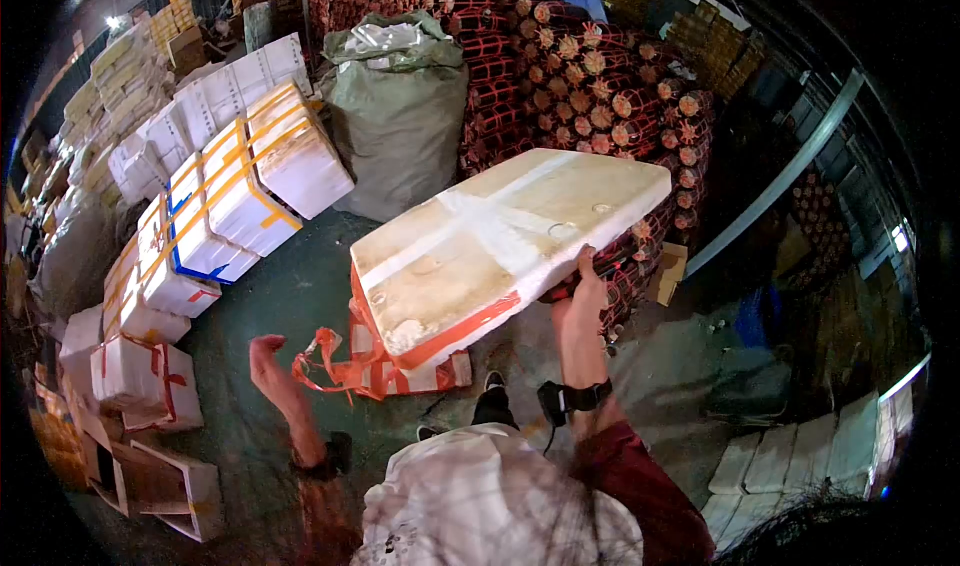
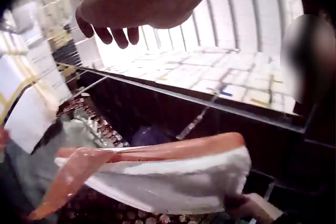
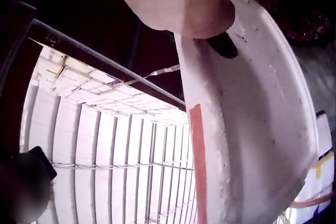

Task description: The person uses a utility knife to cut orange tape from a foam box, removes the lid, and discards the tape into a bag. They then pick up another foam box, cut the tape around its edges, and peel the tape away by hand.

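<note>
A white foam box lid (image 1: 520, 221), stained and crossed with pale tape, is held up tilted before the person. My right hand (image 1: 583, 316) grips its near right edge, thumb on top and fingers underneath; in the right wrist view the lid's hollow underside (image 3: 257, 113) faces the camera. Red tape (image 2: 152, 153) runs along the lid's edge, and a crumpled loose tail (image 1: 335, 366) hangs from the near left corner. Left of that tail, my left hand (image 1: 275, 374) is raised, its fingers loosely bent with nothing in them. Partly hidden beneath the lid, a foam box (image 1: 455, 371) with red tape sits on the floor.
Taped white foam boxes (image 1: 235, 191) line the left side. A full green sack (image 1: 395, 116) stands ahead, beside a high pile of red-netted bundles (image 1: 590, 76). An open foam box (image 1: 185, 486) lies at lower left. More pale boxes (image 1: 790, 456) are at lower right.
</note>
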`<state>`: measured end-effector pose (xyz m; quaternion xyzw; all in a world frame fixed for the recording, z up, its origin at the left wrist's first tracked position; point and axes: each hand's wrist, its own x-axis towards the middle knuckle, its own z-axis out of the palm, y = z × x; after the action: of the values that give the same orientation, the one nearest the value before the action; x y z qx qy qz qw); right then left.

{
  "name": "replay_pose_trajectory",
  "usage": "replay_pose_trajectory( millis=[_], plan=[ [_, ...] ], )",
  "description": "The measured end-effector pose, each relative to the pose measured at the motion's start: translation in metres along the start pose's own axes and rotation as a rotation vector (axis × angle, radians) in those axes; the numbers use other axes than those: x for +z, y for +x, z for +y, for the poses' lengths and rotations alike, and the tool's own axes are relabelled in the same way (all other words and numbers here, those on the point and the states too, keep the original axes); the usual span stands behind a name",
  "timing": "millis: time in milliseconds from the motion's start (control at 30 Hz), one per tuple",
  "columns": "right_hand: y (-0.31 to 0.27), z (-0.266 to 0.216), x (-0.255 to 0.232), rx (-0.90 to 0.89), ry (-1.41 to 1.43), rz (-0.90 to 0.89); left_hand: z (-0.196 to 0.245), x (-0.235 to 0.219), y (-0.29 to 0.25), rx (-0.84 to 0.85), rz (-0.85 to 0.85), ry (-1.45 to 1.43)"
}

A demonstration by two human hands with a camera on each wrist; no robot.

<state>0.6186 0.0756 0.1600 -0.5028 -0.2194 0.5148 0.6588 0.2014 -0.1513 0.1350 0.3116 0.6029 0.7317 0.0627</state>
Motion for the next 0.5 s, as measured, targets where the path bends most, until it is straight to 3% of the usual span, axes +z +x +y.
replay_pose_trajectory(
  millis=[100,133,233,300,367,400,500],
  plan=[
    [-0.064,-0.03,0.038,0.059,0.198,-0.01,0.076,0.053,-0.036,-0.038,-0.311,-0.091],
    [-0.063,-0.024,0.036,0.048,0.317,-0.067,0.095,0.07,-0.048,0.116,-0.414,0.0],
    [-0.083,-0.016,0.049,-0.096,0.268,-0.086,0.119,0.11,-0.069,0.579,-0.644,0.245],
    [-0.104,-0.016,0.058,-0.228,0.159,-0.103,0.129,0.128,-0.076,0.669,-0.675,0.333],
    [-0.116,-0.023,0.075,-0.174,0.251,-0.019,0.129,0.134,-0.077,0.708,-0.708,0.395],
    [-0.113,-0.022,0.066,-0.158,0.167,-0.106,0.126,0.138,-0.078,0.7,-0.724,0.415],
    [-0.113,-0.02,0.068,-0.176,0.187,-0.115,0.117,0.143,-0.077,0.718,-0.692,0.442]
  ],
)
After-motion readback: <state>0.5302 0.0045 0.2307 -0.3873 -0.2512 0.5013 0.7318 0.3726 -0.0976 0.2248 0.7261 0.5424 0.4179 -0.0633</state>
